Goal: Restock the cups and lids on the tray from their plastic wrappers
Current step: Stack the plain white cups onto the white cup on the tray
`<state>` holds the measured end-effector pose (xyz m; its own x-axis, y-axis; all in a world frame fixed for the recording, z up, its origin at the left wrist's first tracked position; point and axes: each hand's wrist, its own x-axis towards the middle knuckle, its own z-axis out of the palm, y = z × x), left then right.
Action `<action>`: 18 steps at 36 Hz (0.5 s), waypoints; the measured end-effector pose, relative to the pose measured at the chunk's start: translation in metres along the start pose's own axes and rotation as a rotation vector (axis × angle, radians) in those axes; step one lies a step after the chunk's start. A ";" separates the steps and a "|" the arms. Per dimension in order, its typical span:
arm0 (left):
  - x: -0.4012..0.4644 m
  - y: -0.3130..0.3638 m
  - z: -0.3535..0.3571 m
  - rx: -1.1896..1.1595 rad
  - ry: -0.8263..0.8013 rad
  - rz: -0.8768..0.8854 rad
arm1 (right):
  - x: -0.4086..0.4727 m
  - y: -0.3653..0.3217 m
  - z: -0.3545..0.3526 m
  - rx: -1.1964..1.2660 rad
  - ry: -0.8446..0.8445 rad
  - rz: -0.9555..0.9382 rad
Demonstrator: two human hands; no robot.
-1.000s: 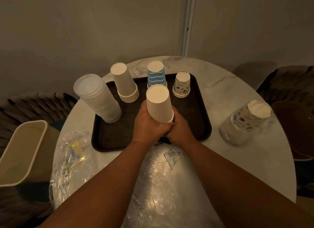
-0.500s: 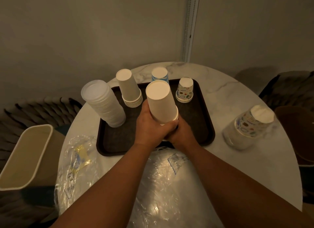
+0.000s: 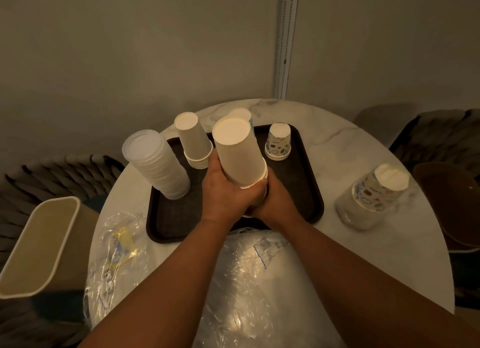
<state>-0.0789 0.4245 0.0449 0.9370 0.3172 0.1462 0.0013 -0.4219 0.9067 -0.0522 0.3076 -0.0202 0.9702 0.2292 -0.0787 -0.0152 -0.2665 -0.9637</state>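
Observation:
Both hands grip the lower end of an upside-down stack of plain white cups (image 3: 237,153), held above the dark tray (image 3: 171,225): my left hand (image 3: 223,192) on its left side, my right hand (image 3: 275,199) on its right. On the tray stand a stack of clear lids (image 3: 155,163), a second white cup stack (image 3: 194,140), a blue-striped cup stack (image 3: 242,113) mostly hidden behind the held one, and a short patterned cup stack (image 3: 278,142). To the right of the tray, a wrapped stack of patterned cups (image 3: 374,194) stands on the table.
The round marble table (image 3: 350,145) holds a crumpled wrapper (image 3: 117,246) at front left and a large clear wrapper (image 3: 249,282) under my forearms. A cream bin (image 3: 33,246) stands at the left. Chairs flank the table; a wall is close behind.
The white cup stack in my hands has risen and now covers most of the blue-striped stack. The view has tilted upward, showing more wall.

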 end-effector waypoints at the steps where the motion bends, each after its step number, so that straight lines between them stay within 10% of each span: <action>1: 0.001 0.002 -0.001 0.001 0.000 0.009 | -0.001 -0.001 -0.001 0.006 0.006 -0.019; 11: 0.016 0.033 -0.017 -0.026 0.041 0.076 | -0.013 -0.032 -0.016 0.019 0.208 -0.187; 18: 0.030 0.065 -0.035 -0.200 0.106 0.061 | -0.015 -0.116 -0.030 0.668 0.222 -0.023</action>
<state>-0.0625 0.4367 0.1221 0.8912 0.3885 0.2340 -0.1331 -0.2693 0.9538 -0.0581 0.3069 0.1003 0.9974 0.0120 -0.0708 -0.0699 0.3845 -0.9205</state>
